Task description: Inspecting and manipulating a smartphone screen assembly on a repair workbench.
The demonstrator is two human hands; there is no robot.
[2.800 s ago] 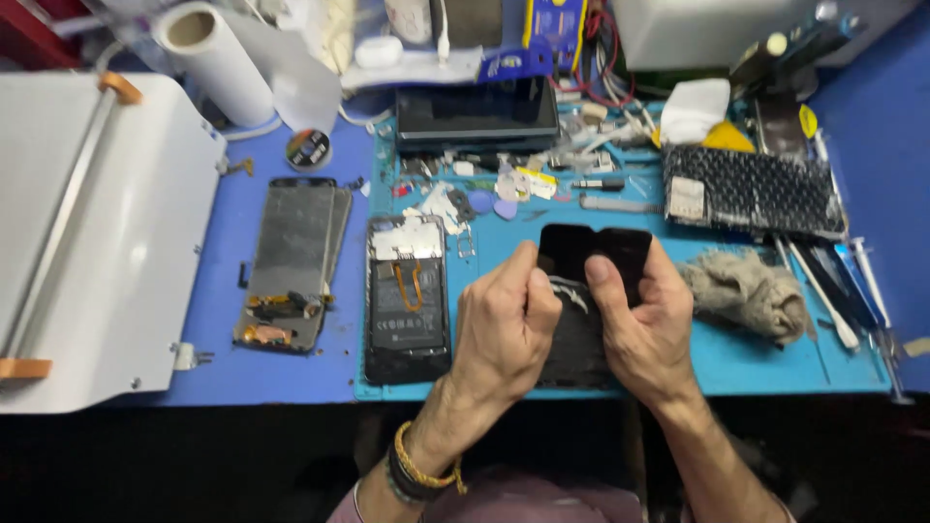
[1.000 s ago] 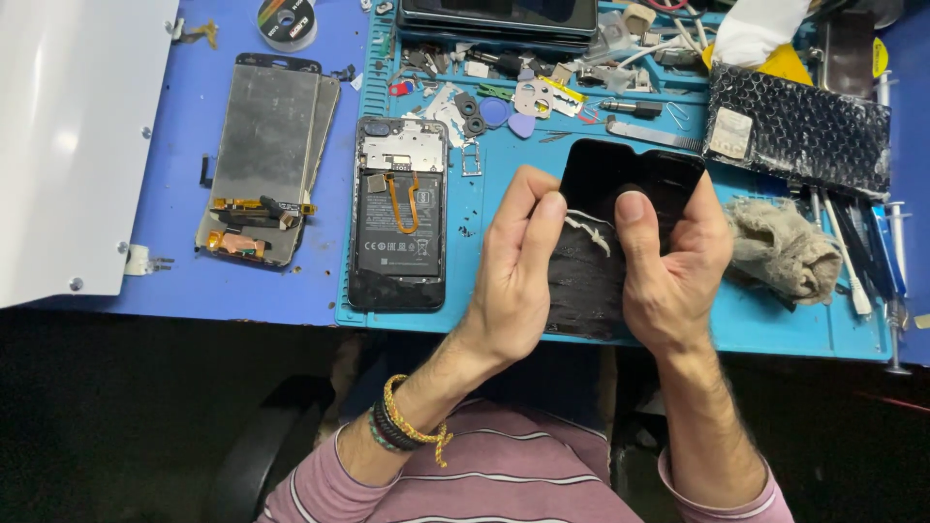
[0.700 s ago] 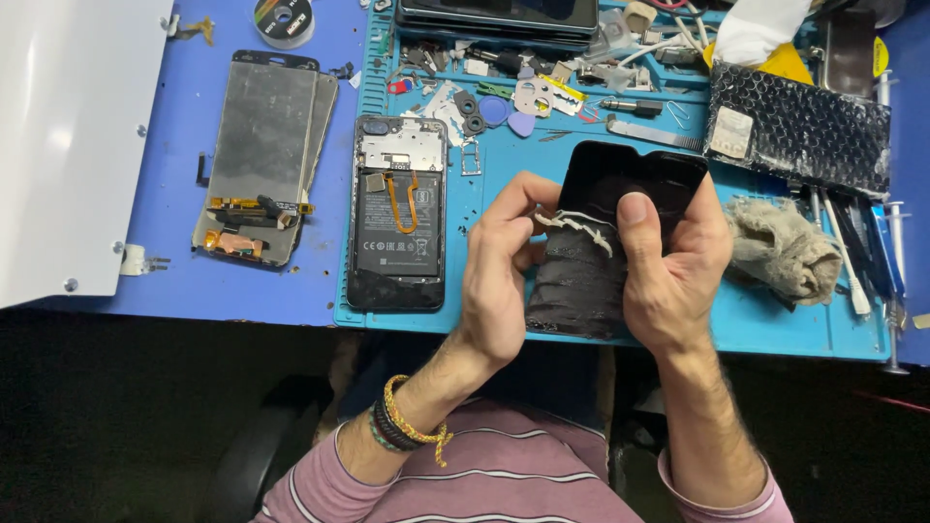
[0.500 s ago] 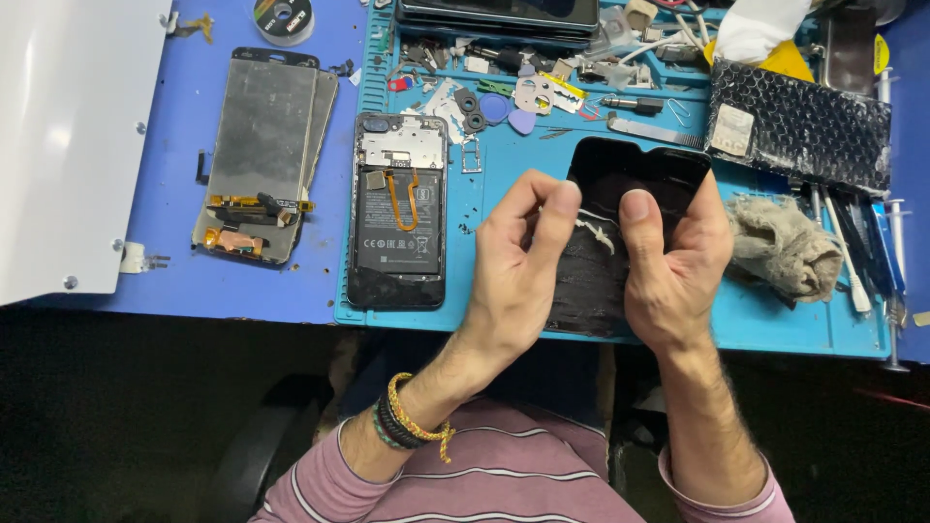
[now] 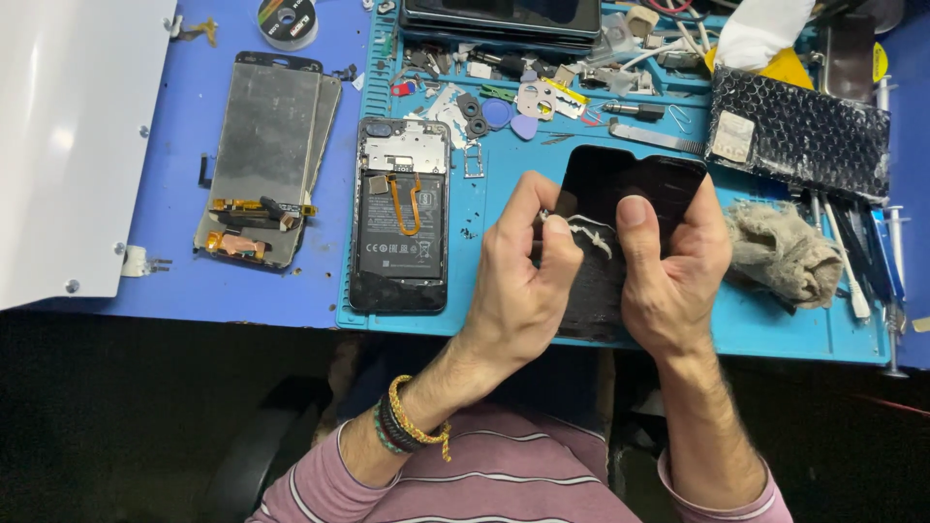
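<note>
1. The white panel [image 5: 68,145] fills the left edge of the blue table [image 5: 194,291]. It sits where it sat a second ago, as does everything else lying on the table.
2. The teal work mat [image 5: 775,329] covers the middle and right of the table. Its top edge is divided into shallow trays [image 5: 542,92] that hold small parts: a blue pick, dark rings, screws and metal bits.
3. A black mesh pouch [image 5: 804,131] lies at the upper right of the mat, with a small pale card on it.
4. Two screen panels [image 5: 266,155] lie stacked on the bare table, left of the mat.
5. An opened phone [image 5: 402,213], with battery and orange cable showing, lies on the mat's left part.
6. The black phone screen [image 5: 630,194] is held up over the mat, between both hands.
7. The right hand [image 5: 673,271] grips the screen's right side, thumb pressed on its face, as in the earlier views.
8. The left hand [image 5: 513,291] is closed narrow. Its thumb and forefinger pinch a whitish strip [image 5: 586,232] on the screen. Half a second ago these fingers were raised higher.
9. A grey rag [image 5: 780,252] lies crumpled just right of the right hand.
10. A tape roll [image 5: 287,17] sits at the top.
</note>
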